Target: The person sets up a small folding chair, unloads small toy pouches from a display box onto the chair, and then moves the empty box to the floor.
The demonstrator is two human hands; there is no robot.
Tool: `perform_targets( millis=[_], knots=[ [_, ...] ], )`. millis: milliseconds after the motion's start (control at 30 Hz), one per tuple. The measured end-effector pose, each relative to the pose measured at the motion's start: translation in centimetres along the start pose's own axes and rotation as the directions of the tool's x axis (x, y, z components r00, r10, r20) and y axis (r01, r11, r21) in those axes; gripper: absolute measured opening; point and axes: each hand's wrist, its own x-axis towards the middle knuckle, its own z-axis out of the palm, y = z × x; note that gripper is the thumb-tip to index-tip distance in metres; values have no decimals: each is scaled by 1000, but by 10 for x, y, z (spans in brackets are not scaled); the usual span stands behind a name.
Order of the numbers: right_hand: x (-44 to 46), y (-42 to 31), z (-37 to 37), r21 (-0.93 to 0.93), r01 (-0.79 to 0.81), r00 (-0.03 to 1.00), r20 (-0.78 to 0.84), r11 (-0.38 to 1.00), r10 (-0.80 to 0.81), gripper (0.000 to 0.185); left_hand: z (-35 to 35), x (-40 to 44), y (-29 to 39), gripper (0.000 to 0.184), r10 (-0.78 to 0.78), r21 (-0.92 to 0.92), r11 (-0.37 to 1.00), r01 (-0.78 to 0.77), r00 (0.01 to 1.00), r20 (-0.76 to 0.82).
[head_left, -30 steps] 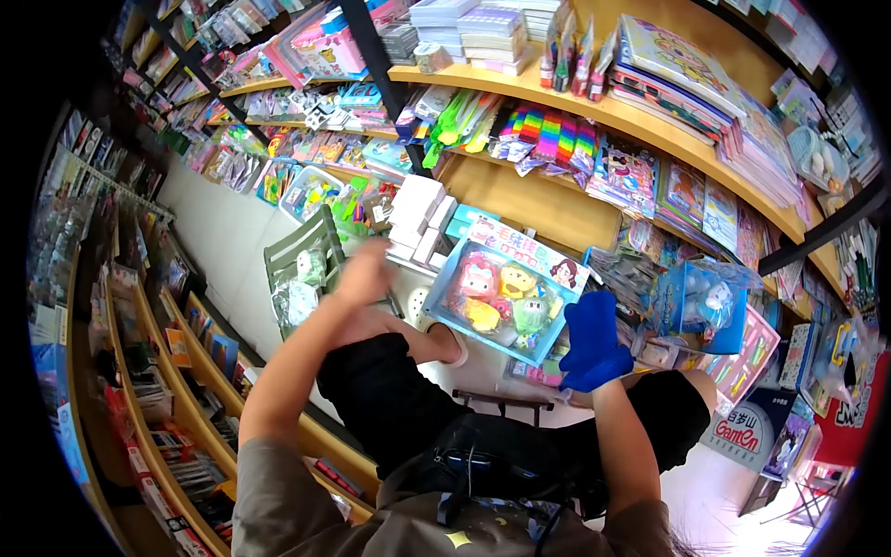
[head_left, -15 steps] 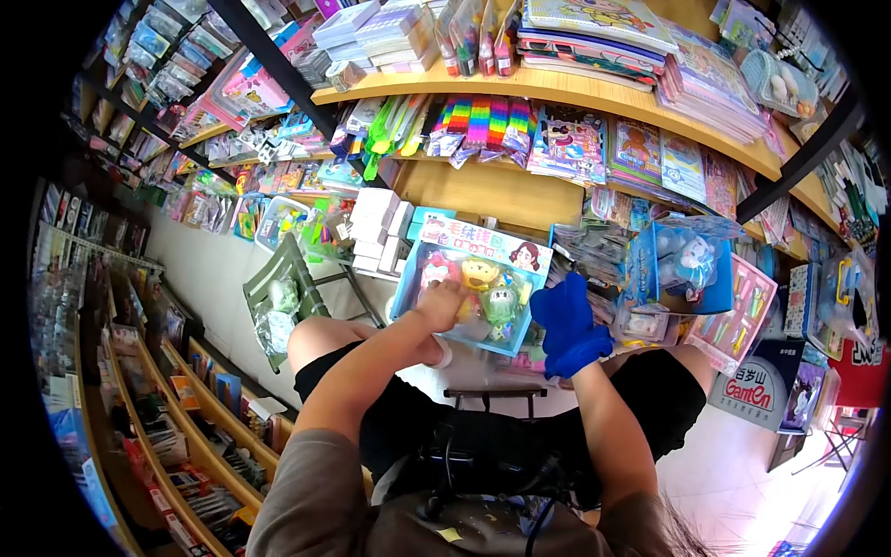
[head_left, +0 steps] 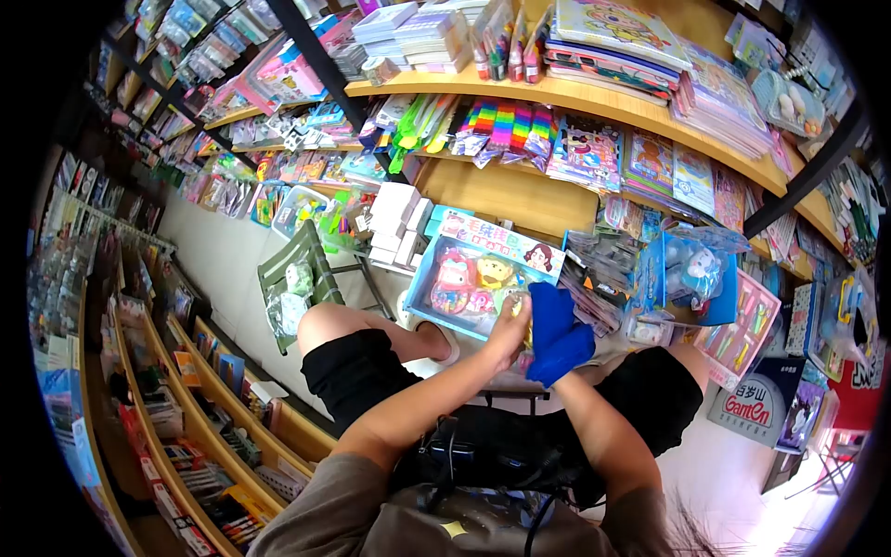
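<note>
My left hand [head_left: 508,332] is bare, with its fingers bent at the right end of a blue display box [head_left: 422,295]. It meets the blue cloth covering [head_left: 549,325] over my right hand, whose fingers are all hidden. Something small and yellowish shows between the two hands; its kind is mostly hidden. In the box lie a pink plush pouch [head_left: 454,271] and a yellow plush pouch [head_left: 494,270]. The box's printed lid panel [head_left: 501,243] stands up at the back.
White boxes [head_left: 393,212] are stacked left of the display box. A green folding stool [head_left: 320,258] holds bagged items. To the right, a blue box [head_left: 719,295] holds a bagged plush. Wooden shelves [head_left: 613,100] with books and stationery rise ahead; low racks [head_left: 172,408] stand left.
My left hand has left the middle of the box and moved right to the blue-covered right hand. The green plush pouch no longer shows in its spot. The view has shifted slightly.
</note>
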Motion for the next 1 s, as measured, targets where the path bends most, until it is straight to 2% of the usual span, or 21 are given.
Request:
perform_targets(
  millis=[33, 67, 133, 167, 200, 233, 300, 333, 433, 500, 567, 600, 667, 733, 800, 867, 933, 1000],
  knots=[
    [-5, -3, 5, 14, 43, 999, -34, 999, -42, 28, 2, -1, 7, 52, -35, -107, 994, 29, 998, -53],
    [-8, -6, 13, 1, 96, 993, -71, 995, -96, 28, -11, 12, 1, 53, -63, -311, 948, 66, 998, 21],
    [-11, -10, 19, -1, 152, 983, -109, 988, -151, 29, -32, 29, -14, 52, -138, -450, 874, 184, 982, 132],
    [-8, -11, 18, 41, 132, 987, -93, 990, -128, 29, -37, 32, -17, 52, -173, -505, 826, 251, 965, 196],
    [-5, -10, 16, 78, 113, 991, -76, 991, -107, 29, -20, 12, 2, 48, -203, -450, 867, 215, 976, 76],
    [-1, -9, 12, 131, 83, 995, -56, 988, -77, 30, -8, 0, 15, 44, -201, -315, 930, 193, 980, 6],
    [11, -4, -3, 434, -128, 991, 96, 892, 96, 30, 4, -13, 27, 37, -166, -28, 986, 163, 978, -127],
    [15, -2, -9, 544, -234, 971, 167, 806, 169, 30, -15, 1, 8, 34, -101, 6, 995, 101, 994, 33],
    [28, 6, -23, 683, -408, 913, 324, 606, 250, 31, -19, -4, 8, 34, -82, 89, 993, 77, 995, 53],
    [22, 3, -15, 630, -303, 952, 231, 715, 199, 32, -18, -8, 11, 34, -87, 20, 996, 86, 996, 29],
    [11, -2, -3, 442, -115, 993, 88, 890, 84, 32, -17, -13, 13, 41, -71, -26, 997, 71, 997, -9],
    [6, -5, 2, 381, -59, 998, 53, 923, 41, 33, -22, -10, 15, 52, -83, -41, 996, 84, 996, 23],
    [3, -10, 9, 260, 46, 999, -16, 965, -43, 33, -31, -7, 16, 54, -63, 5, 998, 63, 998, 27],
    [8, -9, 9, 347, 16, 1000, -3, 938, -16, 34, -27, -9, 15, 52, -22, 11, 1000, 21, 999, 31],
    [20, -5, 0, 586, -141, 990, 101, 798, 100, 34, -29, -11, 16, 53, -16, -44, 999, 21, 994, 104],
    [30, -3, -11, 773, -296, 955, 233, 561, 182, 35, -35, -15, 18, 54, -26, -110, 993, 48, 982, 188],
    [34, 0, -19, 856, -384, 921, 328, 346, 212, 35, -40, -22, 26, 52, 3, -185, 981, 56, 953, 303],
    [31, -5, -20, 887, -397, 914, 360, 235, 186, 36, -40, -31, 38, 51, 44, -304, 949, 85, 919, 392]
  ],
)
